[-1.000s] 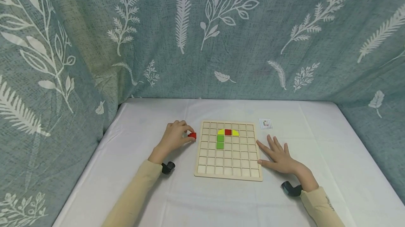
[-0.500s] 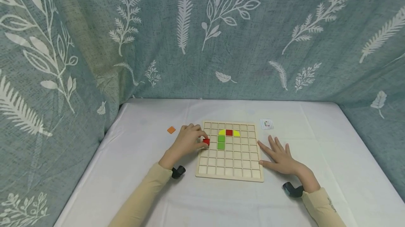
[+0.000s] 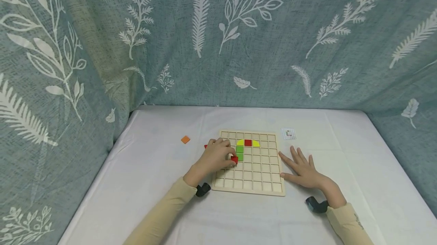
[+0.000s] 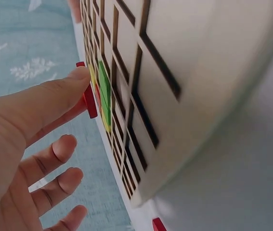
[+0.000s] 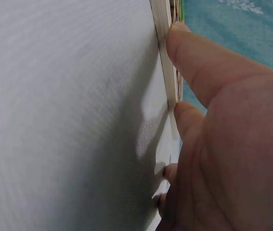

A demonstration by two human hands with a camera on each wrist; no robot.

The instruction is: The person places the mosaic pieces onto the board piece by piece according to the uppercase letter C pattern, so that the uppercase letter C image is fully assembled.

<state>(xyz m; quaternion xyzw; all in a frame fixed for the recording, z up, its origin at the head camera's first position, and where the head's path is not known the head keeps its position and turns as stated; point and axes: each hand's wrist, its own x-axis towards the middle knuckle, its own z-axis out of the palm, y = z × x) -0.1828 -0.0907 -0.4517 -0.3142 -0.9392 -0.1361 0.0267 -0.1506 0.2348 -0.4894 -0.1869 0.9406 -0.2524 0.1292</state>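
My left hand [image 3: 215, 157] pinches a red square tile [image 3: 234, 160] between thumb and index finger, close over the wooden grid board [image 3: 247, 192]. In the left wrist view that red tile stands tilted just short of two green tiles [image 4: 104, 89], and the other fingers are loosely bent. On the board, a red tile [image 3: 248, 143] sits between two yellow rounded tiles [image 3: 256, 143], with the green pair below the left one. My right hand [image 3: 303, 170] lies spread at the board's right side, thumb and index fingertips at its edge.
An orange tile [image 3: 185, 139] lies on the white cloth [image 3: 164, 131] left of the board. Another red tile [image 3: 205, 146] peeks out behind my left hand. A small printed pattern card [image 3: 288, 134] lies beyond the board's far right corner. A patterned curtain [image 3: 218, 66] hangs behind the table.
My left hand has carried the red tile rightward from beside the board to over it, near the lower green tile. The orange and other red tile came into sight. My right hand stayed put.
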